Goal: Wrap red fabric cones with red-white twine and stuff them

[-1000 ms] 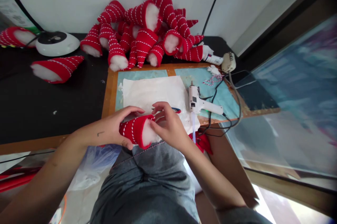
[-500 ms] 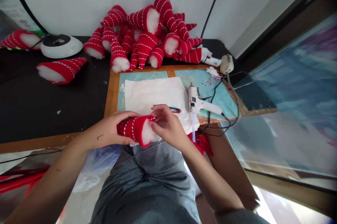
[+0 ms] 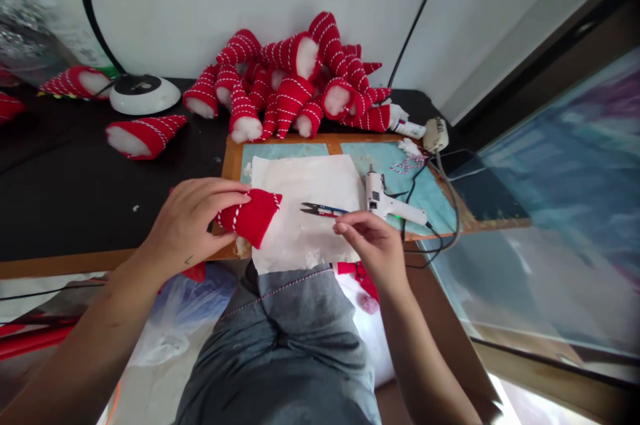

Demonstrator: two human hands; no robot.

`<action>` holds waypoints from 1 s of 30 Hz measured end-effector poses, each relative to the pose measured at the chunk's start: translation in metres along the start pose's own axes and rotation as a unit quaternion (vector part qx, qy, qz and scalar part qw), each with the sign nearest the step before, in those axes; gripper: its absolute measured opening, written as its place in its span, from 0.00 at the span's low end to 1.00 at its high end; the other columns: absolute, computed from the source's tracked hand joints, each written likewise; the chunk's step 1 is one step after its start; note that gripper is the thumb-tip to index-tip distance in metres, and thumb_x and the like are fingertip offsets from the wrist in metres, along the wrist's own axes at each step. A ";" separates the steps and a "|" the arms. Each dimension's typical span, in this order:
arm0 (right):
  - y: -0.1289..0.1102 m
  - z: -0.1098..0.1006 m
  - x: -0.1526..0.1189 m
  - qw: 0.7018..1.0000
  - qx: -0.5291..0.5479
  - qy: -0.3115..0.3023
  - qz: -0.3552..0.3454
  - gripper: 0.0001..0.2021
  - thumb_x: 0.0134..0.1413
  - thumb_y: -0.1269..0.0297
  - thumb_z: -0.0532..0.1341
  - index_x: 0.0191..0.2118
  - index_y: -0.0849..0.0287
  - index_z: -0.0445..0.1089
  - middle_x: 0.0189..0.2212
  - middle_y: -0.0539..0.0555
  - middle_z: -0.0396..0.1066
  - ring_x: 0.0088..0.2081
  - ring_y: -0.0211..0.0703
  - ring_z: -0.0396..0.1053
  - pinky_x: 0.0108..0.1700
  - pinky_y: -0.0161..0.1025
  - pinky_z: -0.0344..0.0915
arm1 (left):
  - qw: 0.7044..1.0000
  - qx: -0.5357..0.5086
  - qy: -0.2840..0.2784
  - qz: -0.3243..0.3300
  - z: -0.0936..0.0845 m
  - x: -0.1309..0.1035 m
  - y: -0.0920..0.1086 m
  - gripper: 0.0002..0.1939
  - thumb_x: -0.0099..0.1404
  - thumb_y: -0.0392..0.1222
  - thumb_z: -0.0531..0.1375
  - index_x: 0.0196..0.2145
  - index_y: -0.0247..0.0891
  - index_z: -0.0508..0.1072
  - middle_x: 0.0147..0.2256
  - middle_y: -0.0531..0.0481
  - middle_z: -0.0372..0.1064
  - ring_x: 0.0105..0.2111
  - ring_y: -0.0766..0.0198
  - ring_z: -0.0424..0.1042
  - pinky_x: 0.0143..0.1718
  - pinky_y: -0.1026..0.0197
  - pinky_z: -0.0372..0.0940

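Note:
My left hand (image 3: 197, 218) is wrapped around a red felt cone (image 3: 255, 218) trimmed with red-and-white twisted cord. The cone lies tilted over the left part of a white sheet (image 3: 300, 175), its wide end towards the right. Against the white sheet, the cone's stuffing is hard to make out. My right hand (image 3: 373, 238) hovers above the sheet's right side, thumb and fingertips pinched together; what is between them, if anything, is too small to tell. Just beyond those fingertips lie thread snips (image 3: 325, 210) with blue and red handles.
A white glue gun (image 3: 393, 202) with its cable lies right of the sheet. Several stuffed red cones (image 3: 295, 102) are piled at the back, and another cone (image 3: 145, 135) lies left on the black table (image 3: 90, 205). A white lamp base (image 3: 145, 95) stands behind it.
My right hand has moved away from the cone to the right, uncovering the snips. My left hand has shifted left and up with the cone, turning its stuffed end away. The view has shifted slightly.

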State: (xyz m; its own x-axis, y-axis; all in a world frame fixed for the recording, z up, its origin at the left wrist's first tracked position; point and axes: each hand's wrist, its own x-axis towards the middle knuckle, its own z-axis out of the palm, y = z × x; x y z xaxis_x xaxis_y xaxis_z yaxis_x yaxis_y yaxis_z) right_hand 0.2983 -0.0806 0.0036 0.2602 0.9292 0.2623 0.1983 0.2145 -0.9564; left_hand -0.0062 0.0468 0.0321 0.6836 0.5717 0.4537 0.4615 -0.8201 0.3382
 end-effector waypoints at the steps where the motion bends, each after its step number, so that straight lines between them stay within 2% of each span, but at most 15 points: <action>1: -0.001 -0.005 -0.002 1.000 -0.020 0.015 -0.002 0.07 0.61 0.59 0.69 0.36 0.56 0.78 0.33 0.52 0.79 0.36 0.42 0.78 0.42 0.39 0.76 | 0.999 0.026 0.011 0.015 0.002 0.000 -0.004 0.23 0.65 0.38 0.67 0.56 0.49 0.70 0.59 0.49 0.71 0.58 0.45 0.69 0.61 0.41 0.60; 3: -0.003 -0.014 -0.005 0.997 -0.068 0.026 -0.022 0.06 0.61 0.60 0.69 0.34 0.56 0.79 0.31 0.51 0.79 0.33 0.41 0.77 0.38 0.37 0.74 | 0.998 0.053 0.008 0.032 0.010 -0.002 -0.011 0.21 0.66 0.34 0.64 0.55 0.50 0.72 0.59 0.49 0.71 0.59 0.45 0.69 0.62 0.39 0.60; 7: -0.002 -0.029 -0.009 0.984 -0.172 0.023 -0.049 0.11 0.68 0.58 0.63 0.35 0.57 0.78 0.29 0.52 0.78 0.31 0.42 0.77 0.35 0.37 0.72 | 0.992 0.104 -0.019 0.065 0.026 -0.011 -0.015 0.23 0.68 0.30 0.59 0.57 0.49 0.71 0.60 0.46 0.70 0.60 0.46 0.70 0.61 0.40 0.63; 11: 0.007 -0.052 -0.009 0.960 -0.269 0.057 -0.050 0.12 0.67 0.55 0.63 0.37 0.56 0.79 0.32 0.54 0.80 0.33 0.46 0.78 0.35 0.40 0.74 | 0.989 0.121 -0.005 0.081 0.025 -0.022 -0.012 0.26 0.66 0.32 0.62 0.59 0.46 0.67 0.63 0.40 0.66 0.63 0.42 0.67 0.61 0.38 0.64; 13: 0.014 -0.067 -0.007 0.927 -0.356 0.088 -0.076 0.10 0.65 0.57 0.63 0.40 0.56 0.79 0.37 0.55 0.81 0.39 0.51 0.79 0.41 0.44 0.76 | 0.990 0.116 -0.002 0.084 0.021 -0.027 -0.013 0.27 0.66 0.33 0.62 0.61 0.46 0.65 0.62 0.39 0.66 0.61 0.43 0.68 0.59 0.39 0.65; 15: 0.021 -0.082 -0.003 0.875 -0.461 0.097 -0.111 0.13 0.64 0.63 0.60 0.49 0.59 0.78 0.46 0.59 0.79 0.48 0.57 0.78 0.51 0.52 0.76 | 0.990 0.116 -0.002 0.078 0.017 -0.031 -0.016 0.28 0.68 0.34 0.63 0.63 0.46 0.63 0.60 0.39 0.68 0.57 0.44 0.71 0.58 0.41 0.66; 18: 0.031 -0.098 0.003 0.786 -0.600 0.034 -0.145 0.27 0.56 0.72 0.54 0.62 0.70 0.68 0.60 0.69 0.70 0.61 0.68 0.69 0.62 0.64 0.67 | 0.992 0.105 -0.017 0.061 0.012 -0.034 -0.020 0.35 0.68 0.45 0.66 0.68 0.46 0.58 0.58 0.38 0.68 0.55 0.44 0.71 0.58 0.42 0.65; 20: 0.038 -0.102 0.008 0.751 -0.643 -0.012 -0.149 0.31 0.54 0.74 0.54 0.64 0.76 0.64 0.63 0.72 0.66 0.63 0.70 0.66 0.65 0.67 0.64 | 0.994 0.082 -0.030 0.062 0.011 -0.033 -0.022 0.38 0.69 0.50 0.66 0.71 0.47 0.55 0.58 0.38 0.67 0.56 0.44 0.69 0.58 0.43 0.65; 21: 0.042 -0.103 0.011 0.741 -0.655 -0.022 -0.147 0.30 0.54 0.74 0.55 0.64 0.76 0.64 0.63 0.72 0.66 0.63 0.69 0.66 0.65 0.66 0.64 | 0.995 0.067 -0.035 0.063 0.011 -0.032 -0.023 0.36 0.71 0.50 0.63 0.71 0.49 0.55 0.59 0.38 0.66 0.56 0.45 0.69 0.58 0.44 0.65; 25: 0.050 -0.104 0.026 0.728 -0.669 -0.029 -0.145 0.25 0.59 0.71 0.56 0.62 0.73 0.67 0.59 0.69 0.70 0.62 0.66 0.67 0.68 0.63 0.62 | 0.998 0.022 -0.035 0.051 0.011 -0.023 -0.025 0.23 0.78 0.46 0.51 0.67 0.56 0.64 0.55 0.44 0.68 0.53 0.50 0.70 0.57 0.47 0.64; 28: 0.041 -0.108 0.032 0.729 -0.667 -0.049 -0.149 0.26 0.58 0.72 0.56 0.62 0.75 0.67 0.59 0.71 0.69 0.62 0.68 0.67 0.67 0.65 0.61 | 0.999 -0.004 -0.021 0.038 0.010 -0.013 -0.022 0.19 0.78 0.46 0.53 0.62 0.56 0.72 0.52 0.45 0.71 0.51 0.53 0.71 0.56 0.49 0.65; 30: 0.022 -0.106 0.027 0.738 -0.657 -0.041 -0.151 0.29 0.56 0.73 0.55 0.64 0.75 0.64 0.63 0.73 0.65 0.65 0.70 0.63 0.67 0.67 0.60 | 0.999 -0.022 -0.015 0.041 0.010 -0.008 -0.020 0.17 0.77 0.45 0.55 0.59 0.54 0.75 0.52 0.45 0.71 0.51 0.54 0.71 0.56 0.50 0.65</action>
State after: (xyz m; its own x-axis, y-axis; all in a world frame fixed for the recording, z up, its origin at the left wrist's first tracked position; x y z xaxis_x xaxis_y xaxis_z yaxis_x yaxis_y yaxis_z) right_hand 0.4094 -0.0829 0.0035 -0.0308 0.9254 0.3778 0.9941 -0.0108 0.1076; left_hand -0.0150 0.0581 0.0136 0.7346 0.5017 0.4569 0.3787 -0.8618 0.3374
